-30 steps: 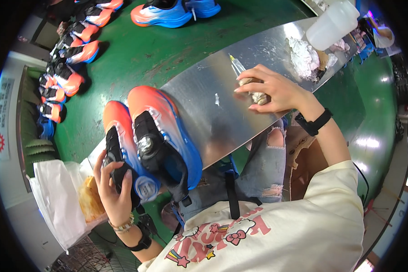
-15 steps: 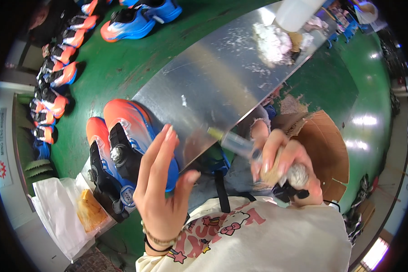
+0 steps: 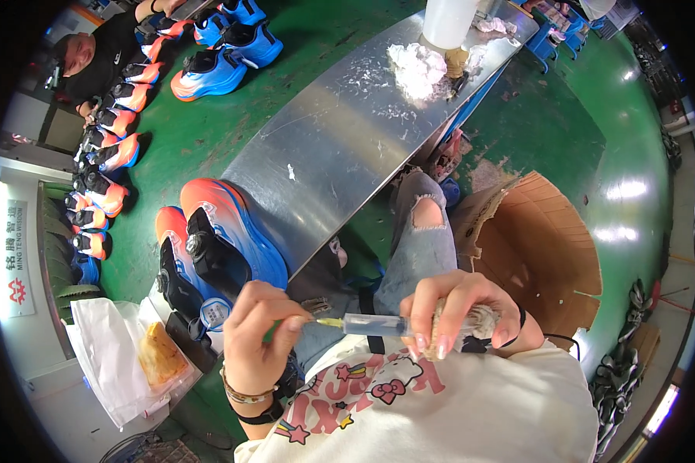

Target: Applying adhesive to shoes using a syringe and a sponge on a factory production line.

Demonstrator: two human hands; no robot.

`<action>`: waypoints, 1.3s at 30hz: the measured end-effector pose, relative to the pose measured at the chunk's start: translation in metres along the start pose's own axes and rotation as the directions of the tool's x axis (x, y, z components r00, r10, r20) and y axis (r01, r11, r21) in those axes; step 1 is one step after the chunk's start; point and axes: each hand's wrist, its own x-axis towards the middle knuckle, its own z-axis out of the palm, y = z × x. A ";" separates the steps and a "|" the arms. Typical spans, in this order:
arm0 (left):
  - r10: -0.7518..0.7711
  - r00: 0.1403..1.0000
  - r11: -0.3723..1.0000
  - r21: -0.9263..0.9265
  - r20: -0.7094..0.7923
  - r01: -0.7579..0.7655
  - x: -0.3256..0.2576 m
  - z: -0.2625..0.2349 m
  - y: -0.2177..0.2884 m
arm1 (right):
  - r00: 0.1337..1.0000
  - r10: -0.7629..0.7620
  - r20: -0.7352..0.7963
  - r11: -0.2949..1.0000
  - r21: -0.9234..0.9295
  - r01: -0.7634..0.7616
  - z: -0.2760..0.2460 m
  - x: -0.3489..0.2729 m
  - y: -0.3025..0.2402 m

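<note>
Off the near edge of the long, flat, grey metal desk [image 3: 309, 170], a clear plastic syringe [image 3: 374, 324] with a slender yellow tip [image 3: 329, 321] is held level in the air. The right hand [image 3: 467, 295] has its fingers wrapped round the rear of the syringe together with a pale, crumpled wad [image 3: 483, 318]; the plunger is hidden. The left hand [image 3: 261, 336] has its fingers drawn narrow, pinching the free end of the tip. A pair of orange, white and blue sports shoes [image 3: 222, 255] stands at the desk's left end. In this inspector's judgement, sound handling calls for both grips in one straight line, since sideways load could bend the tip; the right fingers should steady the barrel without squeezing the plunger, and the wad should stay clear of the tip.
</note>
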 end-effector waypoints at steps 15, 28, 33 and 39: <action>0.009 0.874 0.848 0.467 -0.485 0.251 0.008 -0.012 -0.024 | 0.868 -0.300 -0.396 0.776 -0.631 -0.020 -0.088 -0.021 -0.031; -0.217 0.907 0.658 0.633 -0.361 0.409 0.049 -0.012 -0.076 | 0.727 -0.493 -0.478 0.585 -0.800 -0.129 -0.206 0.027 -0.050; 0.153 0.959 0.880 0.409 0.240 -0.243 0.068 -0.018 -0.071 | 0.625 -0.491 -0.606 0.635 -0.741 -0.219 -0.203 0.021 -0.040; 0.115 0.883 0.791 0.496 0.455 -0.359 0.088 -0.021 -0.057 | 0.714 -0.572 -0.405 0.547 -0.836 -0.036 -0.204 0.009 -0.038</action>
